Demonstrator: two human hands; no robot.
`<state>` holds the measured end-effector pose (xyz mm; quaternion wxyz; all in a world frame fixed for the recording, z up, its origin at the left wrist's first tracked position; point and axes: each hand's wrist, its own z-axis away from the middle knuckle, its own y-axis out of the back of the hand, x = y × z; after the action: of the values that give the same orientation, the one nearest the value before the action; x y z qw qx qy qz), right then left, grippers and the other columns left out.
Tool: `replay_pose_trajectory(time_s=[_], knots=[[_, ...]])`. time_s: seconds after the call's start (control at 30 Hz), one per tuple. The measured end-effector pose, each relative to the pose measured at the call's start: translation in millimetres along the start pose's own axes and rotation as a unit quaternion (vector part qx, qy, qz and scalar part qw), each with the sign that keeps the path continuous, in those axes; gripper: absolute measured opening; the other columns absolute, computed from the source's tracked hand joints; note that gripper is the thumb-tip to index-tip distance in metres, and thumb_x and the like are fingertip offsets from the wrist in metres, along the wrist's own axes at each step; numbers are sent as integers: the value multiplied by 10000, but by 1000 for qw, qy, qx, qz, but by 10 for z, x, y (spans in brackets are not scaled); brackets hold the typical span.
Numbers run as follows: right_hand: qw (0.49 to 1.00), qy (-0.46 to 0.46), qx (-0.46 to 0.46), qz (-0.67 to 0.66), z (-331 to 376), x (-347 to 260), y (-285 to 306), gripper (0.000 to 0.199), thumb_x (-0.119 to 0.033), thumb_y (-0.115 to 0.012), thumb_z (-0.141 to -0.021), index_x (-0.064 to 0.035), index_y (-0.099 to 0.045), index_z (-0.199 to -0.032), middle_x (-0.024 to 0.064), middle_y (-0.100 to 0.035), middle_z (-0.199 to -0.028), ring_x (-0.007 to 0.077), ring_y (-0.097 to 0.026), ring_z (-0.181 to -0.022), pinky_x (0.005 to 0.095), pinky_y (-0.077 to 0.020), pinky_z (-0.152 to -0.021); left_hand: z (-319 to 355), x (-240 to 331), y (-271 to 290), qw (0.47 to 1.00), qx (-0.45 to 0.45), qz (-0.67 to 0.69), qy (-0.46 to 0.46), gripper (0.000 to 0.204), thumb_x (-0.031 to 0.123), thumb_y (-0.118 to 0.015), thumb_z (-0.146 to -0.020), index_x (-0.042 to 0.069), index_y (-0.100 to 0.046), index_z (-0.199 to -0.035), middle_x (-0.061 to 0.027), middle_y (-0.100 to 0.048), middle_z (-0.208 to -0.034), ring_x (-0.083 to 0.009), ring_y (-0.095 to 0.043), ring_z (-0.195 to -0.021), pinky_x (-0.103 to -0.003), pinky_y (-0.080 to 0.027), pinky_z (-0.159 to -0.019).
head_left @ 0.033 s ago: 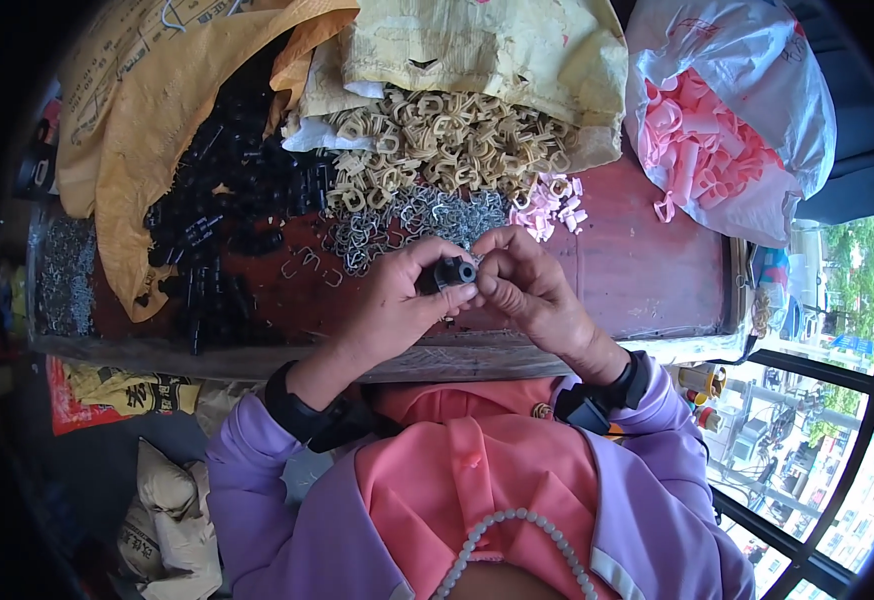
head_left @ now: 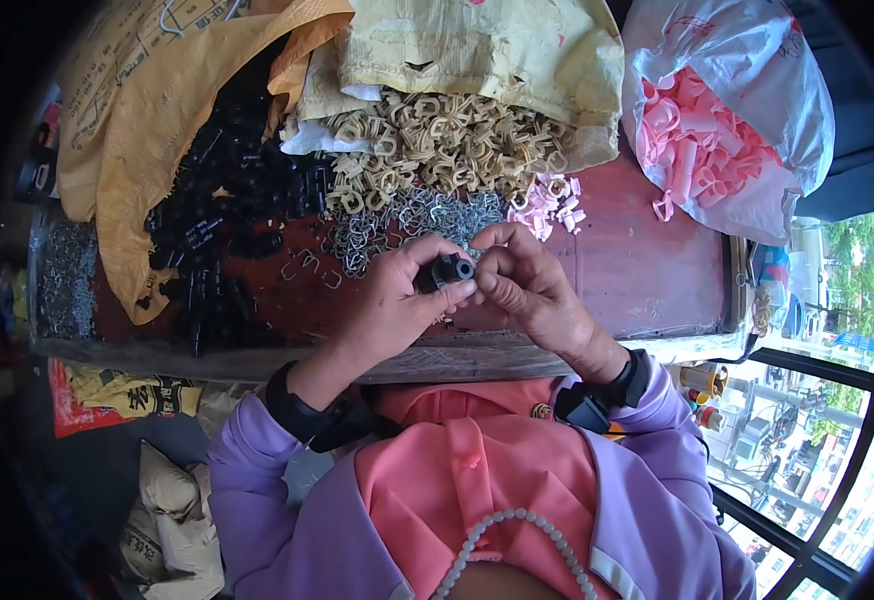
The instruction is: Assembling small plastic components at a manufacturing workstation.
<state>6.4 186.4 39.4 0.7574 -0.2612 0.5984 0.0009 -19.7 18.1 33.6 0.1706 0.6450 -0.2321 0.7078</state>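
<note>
A small black tube-shaped part (head_left: 449, 270) is held above the near edge of the red tabletop (head_left: 647, 270), pinched between the thumb and fingers (head_left: 435, 250) of the left hand (head_left: 397, 300), which are closed narrowly around it; its open end is turned toward 3 o'clock. The right hand (head_left: 527, 285) is set just beside it at 3 o'clock, its curled fingertips touching that end. At 12 o'clock from the hands, grey wire clips (head_left: 427, 215) are strewn, with tan plastic rings (head_left: 437, 145) beyond them. Black parts (head_left: 237, 220) are heaped at 10 o'clock, and pink pieces (head_left: 547, 200) lie at 1 o'clock
</note>
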Motion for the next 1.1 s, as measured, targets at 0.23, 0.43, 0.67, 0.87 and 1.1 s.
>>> replay_pose_trajectory(time_s=[0.23,0.43,0.67,0.87,1.1], knots=[[1000,14,7,16,-35,-30,49,222,-120,-476,-839,-36,-393,-1026,3,-499,-751,39,-456,-645,153,-356,-522,-36,3,-91,992,56,-80,-77,72,51,-553,-770,21,-515,-823,-6,-525,-650,-48,-497,-588,-178,-409,-530],[999,14,-9,34,-3,-30,58,156,-132,-476,-841,-22,-439,-945,9,-512,-751,38,-461,-646,158,-363,-525,-39,-4,-98,997,54,41,-23,58,57,-545,-779,20,-515,-813,-6,-516,-640,-54,-478,-564,-184,-402,-517],[984,43,13,172,9,-27,50,138,-143,-480,-843,-6,-471,-859,-2,-513,-716,56,-463,-607,179,-376,-527,-11,-82,-87,980,62,175,71,76,88,-558,-774,34,-515,-804,-6,-505,-643,-75,-478,-561,-196,-393,-505],[941,101,42,319,20,-129,-19,92,-92,-522,-804,-3,-499,-802,20,-503,-702,91,-454,-603,218,-389,-566,18,-87,2,947,-18,303,109,189,131,-511,-807,25,-492,-962,-34,-532,-771,-90,-498,-612,-207,-404,-536],[817,239,43,523,5,-200,-13,129,-29,-611,-665,-31,-547,-776,67,-494,-814,198,-458,-755,302,-376,-663,50,-59,48,889,-43,431,149,325,159,-426,-855,16,-400,-1146,-74,-538,-931,-128,-542,-755,-234,-441,-641]])
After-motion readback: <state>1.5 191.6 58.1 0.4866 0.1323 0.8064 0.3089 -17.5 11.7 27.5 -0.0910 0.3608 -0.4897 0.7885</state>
